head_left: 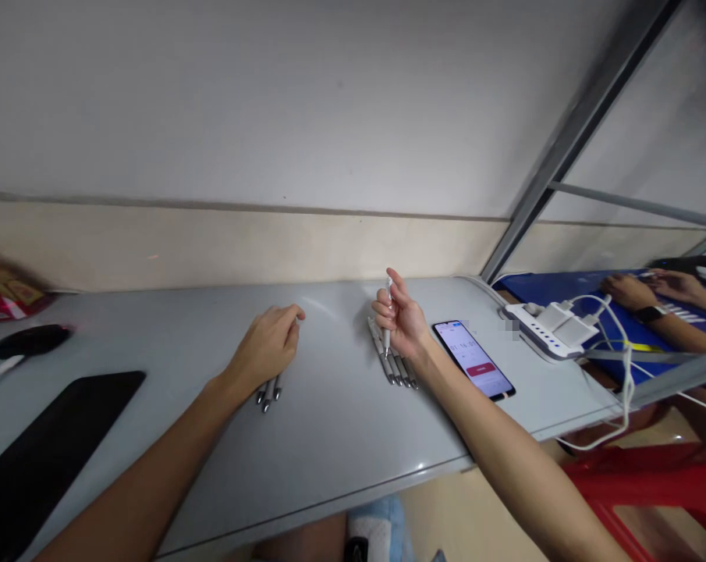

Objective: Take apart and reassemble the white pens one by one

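Observation:
My right hand is closed around a white-and-grey pen, held upright with its tip down and thumb near its top. Beneath it, a row of several similar pens lies side by side on the table. My left hand rests low over a small group of pens, whose silver tips stick out below the palm. Its fingers are curled together, thumb against forefinger. A small greyish bit shows at those fingertips, but what they hold is hidden.
Right of the pens lies a lit phone, with a white power strip and cables beyond. A black mat, dark mouse and red packet sit left. Another person's hands are at a blue surface, far right.

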`<state>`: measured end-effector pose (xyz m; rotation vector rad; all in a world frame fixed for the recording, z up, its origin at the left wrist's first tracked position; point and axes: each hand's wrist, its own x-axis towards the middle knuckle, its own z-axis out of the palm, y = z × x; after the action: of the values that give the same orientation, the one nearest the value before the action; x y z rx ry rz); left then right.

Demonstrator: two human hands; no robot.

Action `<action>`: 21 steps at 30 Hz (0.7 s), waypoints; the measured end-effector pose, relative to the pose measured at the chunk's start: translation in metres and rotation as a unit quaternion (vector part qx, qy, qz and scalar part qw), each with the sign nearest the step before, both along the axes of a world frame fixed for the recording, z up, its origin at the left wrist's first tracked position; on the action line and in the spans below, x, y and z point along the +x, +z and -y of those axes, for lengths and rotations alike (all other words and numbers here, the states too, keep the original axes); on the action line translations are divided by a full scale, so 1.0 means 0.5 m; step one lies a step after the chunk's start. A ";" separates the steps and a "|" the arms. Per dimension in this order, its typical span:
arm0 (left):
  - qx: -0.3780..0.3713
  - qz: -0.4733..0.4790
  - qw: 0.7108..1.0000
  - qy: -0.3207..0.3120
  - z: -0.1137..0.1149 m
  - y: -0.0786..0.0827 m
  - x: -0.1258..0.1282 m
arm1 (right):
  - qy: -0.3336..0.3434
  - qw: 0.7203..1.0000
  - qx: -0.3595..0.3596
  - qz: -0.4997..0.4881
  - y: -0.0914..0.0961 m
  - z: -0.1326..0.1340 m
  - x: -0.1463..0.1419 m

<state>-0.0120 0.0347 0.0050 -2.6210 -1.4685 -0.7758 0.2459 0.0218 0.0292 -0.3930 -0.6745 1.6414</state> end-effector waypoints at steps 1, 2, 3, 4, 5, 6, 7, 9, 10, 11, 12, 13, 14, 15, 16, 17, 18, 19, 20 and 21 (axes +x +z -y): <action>-0.001 0.006 1.000 -0.004 -0.001 -0.001 -0.001 | 0.001 1.000 -0.001 0.002 0.001 0.000 -0.001; -0.001 0.011 1.000 -0.008 -0.001 -0.002 -0.001 | 0.003 1.000 -0.002 0.006 0.001 0.001 -0.002; 0.001 0.016 1.000 -0.012 -0.002 -0.003 -0.001 | 0.005 1.000 -0.002 0.012 0.002 0.001 -0.002; 0.003 0.018 1.000 -0.016 -0.002 -0.004 -0.001 | 0.005 1.000 0.000 0.020 0.002 0.001 -0.003; 0.006 0.019 1.000 -0.019 -0.003 -0.004 -0.002 | 0.004 1.000 0.006 0.028 0.001 0.001 -0.003; 0.008 0.018 1.000 -0.019 -0.003 -0.005 -0.002 | 0.003 0.999 0.012 0.037 0.001 0.001 -0.004; 0.008 0.017 1.000 -0.019 -0.003 -0.005 -0.002 | 0.002 0.999 0.017 0.046 0.001 0.001 -0.004; 0.005 0.017 1.000 -0.017 -0.003 -0.004 -0.002 | 0.005 0.998 0.019 0.061 0.000 0.000 -0.004; 0.001 0.019 1.000 -0.017 -0.003 -0.002 -0.002 | 0.007 0.998 0.016 0.066 0.000 -0.001 -0.004; -0.003 0.022 1.000 -0.016 -0.002 -0.001 -0.002 | 0.008 0.998 0.014 0.067 -0.001 -0.002 -0.004; -0.007 0.025 1.000 -0.016 -0.001 0.001 -0.002 | 0.009 0.998 0.014 0.065 -0.001 -0.002 -0.004; -0.012 0.028 0.999 -0.016 0.000 0.002 -0.002 | 0.010 0.998 0.015 0.061 -0.001 -0.003 -0.004; -0.017 0.031 0.999 -0.014 0.001 0.004 -0.002 | 0.011 0.998 0.016 0.056 -0.001 -0.004 -0.004; -0.023 0.035 0.999 -0.012 0.002 0.006 -0.002 | 0.013 0.998 0.018 0.053 -0.002 -0.004 -0.004; -0.028 0.041 0.999 -0.009 0.003 0.008 -0.003 | 0.015 0.998 0.018 0.053 -0.002 -0.004 -0.004; -0.033 0.048 0.998 -0.005 0.003 0.010 -0.004 | 0.016 0.998 0.017 0.057 -0.002 -0.004 -0.004; -0.037 0.054 0.998 -0.001 0.003 0.012 -0.004 | 0.014 0.998 0.015 0.062 -0.001 -0.003 -0.004; -0.041 0.059 0.997 0.004 0.003 0.014 -0.005 | 0.010 0.998 0.013 0.067 -0.001 -0.003 -0.004; -0.044 0.064 0.997 0.009 0.003 0.016 -0.006 | 0.005 0.997 0.014 0.071 -0.001 -0.002 -0.003; -0.046 0.069 0.996 0.014 0.002 0.017 -0.006 | 0.001 0.997 0.015 0.071 0.000 -0.001 -0.004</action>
<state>-0.0150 0.0335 0.0137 -2.6545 -1.6093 -0.9247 0.2441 0.0225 0.0290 -0.4906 -0.8056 1.6133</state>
